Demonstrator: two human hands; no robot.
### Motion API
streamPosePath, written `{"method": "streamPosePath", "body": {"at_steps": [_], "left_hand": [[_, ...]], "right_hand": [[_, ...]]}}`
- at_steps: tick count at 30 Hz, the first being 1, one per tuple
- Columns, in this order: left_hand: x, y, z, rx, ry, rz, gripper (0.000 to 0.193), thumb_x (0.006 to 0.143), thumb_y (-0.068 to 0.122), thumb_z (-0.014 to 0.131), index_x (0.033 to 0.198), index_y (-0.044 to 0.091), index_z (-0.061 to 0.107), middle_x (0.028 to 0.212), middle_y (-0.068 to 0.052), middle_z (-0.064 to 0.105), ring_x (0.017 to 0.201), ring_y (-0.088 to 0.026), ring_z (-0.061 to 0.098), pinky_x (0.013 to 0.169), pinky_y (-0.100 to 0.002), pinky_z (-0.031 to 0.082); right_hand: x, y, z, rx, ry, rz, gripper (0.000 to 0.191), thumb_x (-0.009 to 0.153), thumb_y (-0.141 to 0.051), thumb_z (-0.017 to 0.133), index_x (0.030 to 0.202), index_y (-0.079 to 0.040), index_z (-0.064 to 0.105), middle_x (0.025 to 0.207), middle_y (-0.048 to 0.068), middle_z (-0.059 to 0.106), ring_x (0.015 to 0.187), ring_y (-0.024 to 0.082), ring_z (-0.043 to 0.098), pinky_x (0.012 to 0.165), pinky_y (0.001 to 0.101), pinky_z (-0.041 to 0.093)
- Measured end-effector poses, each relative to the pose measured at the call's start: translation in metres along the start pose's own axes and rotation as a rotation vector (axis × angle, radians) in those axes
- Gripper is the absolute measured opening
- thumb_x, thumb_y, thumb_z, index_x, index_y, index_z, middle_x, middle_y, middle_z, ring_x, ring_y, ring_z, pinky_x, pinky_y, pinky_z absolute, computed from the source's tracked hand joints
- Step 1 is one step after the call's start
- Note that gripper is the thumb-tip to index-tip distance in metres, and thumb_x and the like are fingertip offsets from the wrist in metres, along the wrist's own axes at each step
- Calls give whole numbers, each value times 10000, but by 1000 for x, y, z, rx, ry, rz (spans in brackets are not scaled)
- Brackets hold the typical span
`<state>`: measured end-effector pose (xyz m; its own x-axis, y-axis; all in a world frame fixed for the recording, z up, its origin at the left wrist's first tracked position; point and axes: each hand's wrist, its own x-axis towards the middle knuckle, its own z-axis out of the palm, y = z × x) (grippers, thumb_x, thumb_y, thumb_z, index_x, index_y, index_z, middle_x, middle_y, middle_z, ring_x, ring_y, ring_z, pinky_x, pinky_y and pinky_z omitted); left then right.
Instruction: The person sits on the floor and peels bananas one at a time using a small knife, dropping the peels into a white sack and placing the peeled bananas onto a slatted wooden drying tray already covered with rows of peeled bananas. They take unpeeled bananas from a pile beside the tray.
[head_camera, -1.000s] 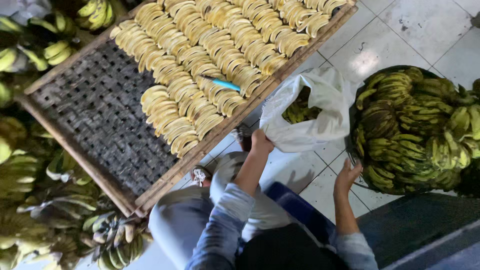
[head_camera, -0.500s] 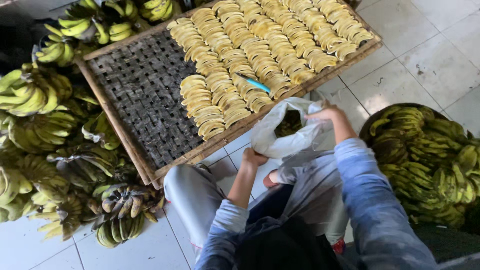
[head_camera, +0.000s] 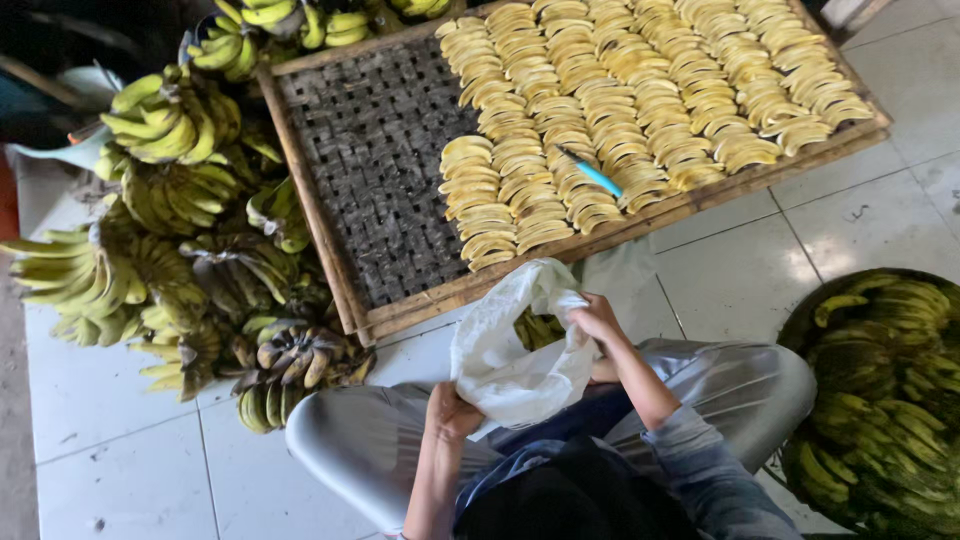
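White plastic bag (head_camera: 515, 355) sits in the lap, over the grey-trousered knees, just short of the tray's near rim. Dark banana pieces show through its mouth (head_camera: 540, 328).

Left hand (head_camera: 452, 412) is clamped on the bag's lower left side. Right hand (head_camera: 598, 318) pinches the mouth edge on the right, holding it apart. Hands are spread, one each side of the bag, both gripping film.

To do this well, I'd judge:
- left hand low as the anchor, so the bag doesn't slump off the lap
- right hand pulls the rim up and out; the mouth is only part open and folded at the top
- don't yank, thin film tears easily

Beyond the bag: woven bamboo tray (head_camera: 380, 150) on the tiled floor (head_camera: 130, 480). The tray's right part is covered in rows of peeled yellow banana slices (head_camera: 640, 110); left part is bare weave. A blue-handled knife (head_camera: 592, 173) lies on the slices, within reach but clear of both hands.

Green-yellow banana bunches (head_camera: 170, 220) piled left of the tray. Round basket (head_camera: 790, 330) of green bananas by the right knee, close enough to bump.
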<state>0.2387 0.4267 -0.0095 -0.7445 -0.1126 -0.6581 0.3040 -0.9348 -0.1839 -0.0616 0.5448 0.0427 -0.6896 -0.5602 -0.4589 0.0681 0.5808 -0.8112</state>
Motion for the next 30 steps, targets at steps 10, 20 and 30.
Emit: {"method": "streamPosePath", "body": {"at_steps": [10,20,30], "left_hand": [[-130,65,-62,-71,-181,496,501,927,187,439,1321,-110,522,1319,-274,605,1197,-432,597,1060,-588,439],[-74,25,-77,-138,-297,571,476,955,308,526,1334,23,568,1307,-166,643,1180,-364,626,1010,-541,499],[-97,15,-60,518,592,1297,628,919,144,661,1491,24,430,1508,-175,487,1392,-304,462,1106,-479,391]], "right_hand": [[-57,-8,143,479,-269,140,397,723,-19,605,1097,52,718,846,103,679,671,207,649,581,359,498],[-18,34,69,1209,-99,276,322,726,-123,596,1017,-7,671,940,137,700,844,301,695,813,416,589],[-20,11,49,1009,-127,294,422,945,-426,622,1125,-46,659,954,77,698,820,239,672,764,429,528]]}}
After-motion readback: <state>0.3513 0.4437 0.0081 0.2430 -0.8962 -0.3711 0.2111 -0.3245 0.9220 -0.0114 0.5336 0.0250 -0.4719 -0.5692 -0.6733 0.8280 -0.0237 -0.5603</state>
